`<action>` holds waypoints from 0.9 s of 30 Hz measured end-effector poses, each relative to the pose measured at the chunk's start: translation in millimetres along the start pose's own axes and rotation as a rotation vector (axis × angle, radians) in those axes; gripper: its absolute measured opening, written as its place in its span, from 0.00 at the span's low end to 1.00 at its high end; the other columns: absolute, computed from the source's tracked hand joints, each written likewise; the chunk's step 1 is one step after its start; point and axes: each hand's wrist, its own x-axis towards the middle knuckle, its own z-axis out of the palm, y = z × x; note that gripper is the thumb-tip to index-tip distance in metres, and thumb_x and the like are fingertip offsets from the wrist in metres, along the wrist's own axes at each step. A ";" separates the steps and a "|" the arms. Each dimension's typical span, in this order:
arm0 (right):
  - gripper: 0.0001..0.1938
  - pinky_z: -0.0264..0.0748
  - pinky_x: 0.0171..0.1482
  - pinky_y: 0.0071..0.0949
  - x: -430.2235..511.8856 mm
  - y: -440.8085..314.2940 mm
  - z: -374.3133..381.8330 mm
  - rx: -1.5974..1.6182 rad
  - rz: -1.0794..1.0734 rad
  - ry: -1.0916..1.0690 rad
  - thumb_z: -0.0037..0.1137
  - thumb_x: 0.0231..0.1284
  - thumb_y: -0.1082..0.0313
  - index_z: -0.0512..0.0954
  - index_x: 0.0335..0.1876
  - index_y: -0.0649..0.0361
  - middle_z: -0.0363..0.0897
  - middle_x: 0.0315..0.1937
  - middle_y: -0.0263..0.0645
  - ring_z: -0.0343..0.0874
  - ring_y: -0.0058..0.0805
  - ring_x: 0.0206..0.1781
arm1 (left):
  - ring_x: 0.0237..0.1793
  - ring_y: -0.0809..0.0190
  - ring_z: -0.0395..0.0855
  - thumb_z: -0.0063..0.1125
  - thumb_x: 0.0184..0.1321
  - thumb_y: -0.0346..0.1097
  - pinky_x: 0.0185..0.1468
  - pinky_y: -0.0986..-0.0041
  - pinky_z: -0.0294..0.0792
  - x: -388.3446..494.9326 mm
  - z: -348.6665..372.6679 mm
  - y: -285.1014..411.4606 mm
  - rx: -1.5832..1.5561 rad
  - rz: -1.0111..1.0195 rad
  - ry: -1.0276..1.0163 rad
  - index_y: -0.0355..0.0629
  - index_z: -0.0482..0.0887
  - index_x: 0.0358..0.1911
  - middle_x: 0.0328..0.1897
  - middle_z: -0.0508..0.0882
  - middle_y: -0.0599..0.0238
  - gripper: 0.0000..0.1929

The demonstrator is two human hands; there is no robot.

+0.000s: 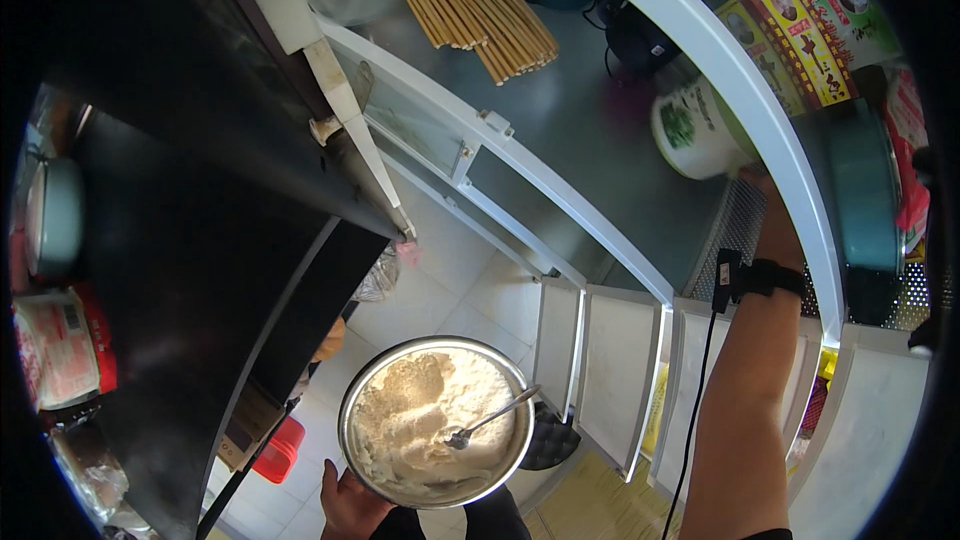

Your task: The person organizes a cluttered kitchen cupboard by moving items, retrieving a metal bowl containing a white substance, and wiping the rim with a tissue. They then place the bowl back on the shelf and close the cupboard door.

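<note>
A round stainless-steel bowl (529, 427) rests against my left hand (355, 504), which supports it at its lower-left side with the thumb apart. Inside lies a pale, flour-like powder (412, 390), partly clumped and smeared along the wall. A metal spoon (495, 417) leans in it, its head in the powder and its handle over the rim. My right hand (756, 184) reaches into a cabinet, at the end of a white tub (694, 127) with a green leafy print. The cabinet's white frame and the tub hide its fingers, so its grip cannot be made out.
The curved-looking white cabinet frame (780, 75) passes beside my right arm. Inside are bundled wooden chopsticks (480, 11), a teal pot (866, 187) and printed packets (802, 37). A black cable (694, 420) runs from my right wristband. At left stands a dark counter (187, 240); a red plastic container (281, 450) is below.
</note>
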 end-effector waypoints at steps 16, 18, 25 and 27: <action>0.47 0.64 0.64 0.68 -78.1 -163.0 21.3 1.255 0.636 -1.229 0.50 0.62 0.31 0.48 0.77 0.51 0.47 0.76 0.51 0.51 0.59 0.76 | 0.76 0.40 0.55 0.32 0.65 0.72 0.72 0.34 0.49 6.1 8.6 -7.2 -0.012 0.048 -0.026 0.49 0.63 0.73 0.78 0.59 0.53 0.41; 0.47 0.65 0.64 0.67 -105.9 -204.9 5.9 1.191 0.552 -1.153 0.41 0.63 0.26 0.46 0.78 0.51 0.45 0.76 0.50 0.51 0.58 0.76 | 0.76 0.39 0.55 0.33 0.65 0.72 0.71 0.33 0.51 6.8 8.8 -5.1 0.004 0.044 -0.017 0.49 0.62 0.73 0.78 0.59 0.52 0.42; 0.44 0.71 0.61 0.55 -105.4 -199.3 16.8 0.990 0.501 -1.173 0.36 0.65 0.25 0.60 0.72 0.60 0.61 0.69 0.52 0.66 0.48 0.68 | 0.75 0.37 0.57 0.35 0.65 0.71 0.68 0.31 0.56 7.6 -7.9 -11.5 -0.013 0.047 -0.056 0.48 0.63 0.72 0.78 0.59 0.50 0.41; 0.41 0.76 0.55 0.42 -98.0 -195.5 27.1 0.857 0.482 -0.879 0.37 0.67 0.27 0.71 0.62 0.65 0.77 0.55 0.48 0.76 0.39 0.56 | 0.75 0.37 0.57 0.34 0.65 0.71 0.68 0.32 0.56 10.8 -12.2 -15.1 -0.034 0.051 -0.048 0.48 0.64 0.72 0.78 0.59 0.50 0.41</action>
